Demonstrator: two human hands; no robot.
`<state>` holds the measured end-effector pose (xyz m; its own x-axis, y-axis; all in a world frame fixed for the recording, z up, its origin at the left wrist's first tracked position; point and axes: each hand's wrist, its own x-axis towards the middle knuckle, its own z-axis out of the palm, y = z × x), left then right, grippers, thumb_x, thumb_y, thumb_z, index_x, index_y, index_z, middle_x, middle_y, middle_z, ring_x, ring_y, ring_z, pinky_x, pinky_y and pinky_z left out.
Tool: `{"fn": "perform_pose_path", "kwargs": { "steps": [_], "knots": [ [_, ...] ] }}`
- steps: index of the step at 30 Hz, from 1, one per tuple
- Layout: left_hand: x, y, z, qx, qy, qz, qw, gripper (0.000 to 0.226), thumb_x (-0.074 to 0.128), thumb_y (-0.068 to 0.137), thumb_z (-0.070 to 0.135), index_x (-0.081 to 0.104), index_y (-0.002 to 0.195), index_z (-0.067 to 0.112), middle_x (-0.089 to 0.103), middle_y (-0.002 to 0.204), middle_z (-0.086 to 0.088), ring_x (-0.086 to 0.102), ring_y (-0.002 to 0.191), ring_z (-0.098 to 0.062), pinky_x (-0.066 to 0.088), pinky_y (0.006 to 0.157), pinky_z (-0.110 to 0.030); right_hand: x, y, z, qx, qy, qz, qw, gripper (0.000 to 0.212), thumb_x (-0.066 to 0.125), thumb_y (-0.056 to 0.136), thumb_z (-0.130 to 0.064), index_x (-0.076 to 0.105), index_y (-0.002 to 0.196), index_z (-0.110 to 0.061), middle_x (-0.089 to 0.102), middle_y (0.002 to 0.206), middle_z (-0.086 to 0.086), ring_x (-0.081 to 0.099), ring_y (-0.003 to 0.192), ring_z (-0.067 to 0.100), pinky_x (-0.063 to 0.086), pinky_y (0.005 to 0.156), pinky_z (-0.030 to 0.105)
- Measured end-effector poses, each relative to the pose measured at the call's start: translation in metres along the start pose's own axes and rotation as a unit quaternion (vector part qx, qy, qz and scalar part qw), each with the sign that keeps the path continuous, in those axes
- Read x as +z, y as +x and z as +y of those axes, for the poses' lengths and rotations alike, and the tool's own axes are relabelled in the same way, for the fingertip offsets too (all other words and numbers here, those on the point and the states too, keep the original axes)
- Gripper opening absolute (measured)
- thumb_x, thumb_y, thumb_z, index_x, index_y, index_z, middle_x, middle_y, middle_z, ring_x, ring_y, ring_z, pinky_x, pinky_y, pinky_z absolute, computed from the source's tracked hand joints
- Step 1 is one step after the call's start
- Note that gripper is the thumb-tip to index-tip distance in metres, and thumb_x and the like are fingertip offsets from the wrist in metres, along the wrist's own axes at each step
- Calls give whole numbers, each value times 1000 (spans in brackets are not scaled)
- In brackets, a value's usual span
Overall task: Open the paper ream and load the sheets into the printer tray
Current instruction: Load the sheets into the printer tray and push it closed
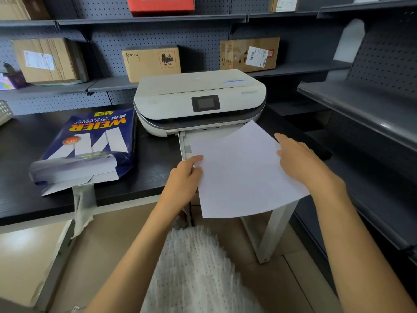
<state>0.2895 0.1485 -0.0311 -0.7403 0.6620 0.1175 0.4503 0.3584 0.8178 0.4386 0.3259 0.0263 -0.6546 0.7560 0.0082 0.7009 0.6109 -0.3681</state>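
A white printer (199, 100) stands on the black table (27, 143), its paper tray (184, 143) pulled out toward me. White sheets (241, 170) lie skewed over the tray, their far corner at the printer's slot. My left hand (184, 179) pinches the sheets' left edge. My right hand (302, 161) rests on their right edge with fingers stretched forward. A blue paper ream (90, 145) lies left of the printer, its near end torn open and white sheets showing inside.
A strip of torn wrapper (83, 211) hangs over the table's front edge. Grey pegboard shelves with cardboard boxes (151, 63) stand behind the printer. More dark shelves (365, 114) run along the right side. A white basket (4, 111) sits at far left.
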Motion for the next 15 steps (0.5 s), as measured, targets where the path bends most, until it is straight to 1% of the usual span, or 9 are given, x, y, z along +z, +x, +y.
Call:
{"fn": "perform_pose_path", "kwargs": {
  "steps": [2, 4, 8, 9, 10, 11, 12, 13, 15],
  "knots": [
    [-3, -3, -1, -20, -16, -12, 1000, 46, 37, 99, 12, 47, 143, 17, 57, 79, -2, 55, 70, -18, 49, 64, -30, -1, -4, -2, 1, 3, -5, 1000, 46, 35, 98, 1, 37, 142, -10, 53, 132, 14, 53, 114, 34, 45, 94, 45],
    [-6, -6, -1, -30, -30, -19, 999, 46, 38, 99, 12, 47, 144, 16, 60, 85, -7, 56, 76, -23, 51, 68, -40, -1, -6, -4, 5, 1, -12, 1000, 43, 34, 98, 0, 39, 139, -9, 53, 130, 14, 54, 112, 34, 45, 92, 44],
    [-11, -10, 0, -48, -47, -21, 998, 44, 40, 100, 13, 47, 143, 14, 67, 103, -21, 59, 79, -23, 49, 69, -36, -1, -8, -5, 6, -14, -28, 1000, 38, 33, 98, 0, 44, 135, -6, 53, 128, 16, 55, 109, 34, 46, 91, 43],
    [-13, -11, 0, -53, -57, -24, 997, 43, 40, 100, 13, 48, 143, 13, 66, 101, -21, 58, 79, -23, 47, 69, -35, 0, -7, -4, 6, -14, -34, 999, 35, 32, 98, 0, 47, 129, -5, 54, 123, 16, 57, 102, 32, 48, 85, 41],
    [-14, -12, 0, -59, -69, -28, 995, 43, 41, 101, 12, 48, 143, 13, 64, 97, -17, 56, 78, -23, 46, 68, -34, 0, -5, -3, 6, -12, -40, 999, 29, 31, 96, 2, 50, 118, -5, 55, 113, 16, 57, 88, 29, 48, 74, 38],
    [-16, -13, 0, -66, -85, -33, 994, 42, 41, 101, 12, 48, 142, 12, 61, 94, -13, 55, 77, -22, 44, 66, -33, 1, -3, -2, 10, -11, -44, 999, 23, 30, 95, 3, 49, 105, -6, 53, 101, 15, 51, 73, 24, 43, 61, 33],
    [-17, -14, 0, -73, -101, -39, 991, 41, 41, 102, 12, 48, 142, 11, 60, 92, -10, 54, 76, -22, 44, 65, -32, 2, -2, -1, 16, -9, -47, 999, 19, 29, 93, 3, 46, 94, -6, 50, 92, 14, 43, 64, 21, 35, 53, 30],
    [-18, -15, 0, -80, -116, -43, 989, 40, 41, 102, 12, 48, 142, 11, 61, 92, -7, 55, 77, -21, 44, 66, -32, 3, -1, 1, 21, -6, -49, 999, 17, 29, 92, 4, 44, 89, -5, 48, 89, 13, 39, 61, 20, 31, 52, 29],
    [-20, -16, -1, -88, -133, -48, 986, 40, 42, 102, 13, 48, 142, 11, 61, 94, -6, 56, 80, -22, 44, 69, -33, 6, 1, 4, 23, 3, -54, 998, 21, 28, 92, 2, 48, 94, -3, 52, 95, 15, 42, 64, 21, 33, 56, 31]
  ]
}}
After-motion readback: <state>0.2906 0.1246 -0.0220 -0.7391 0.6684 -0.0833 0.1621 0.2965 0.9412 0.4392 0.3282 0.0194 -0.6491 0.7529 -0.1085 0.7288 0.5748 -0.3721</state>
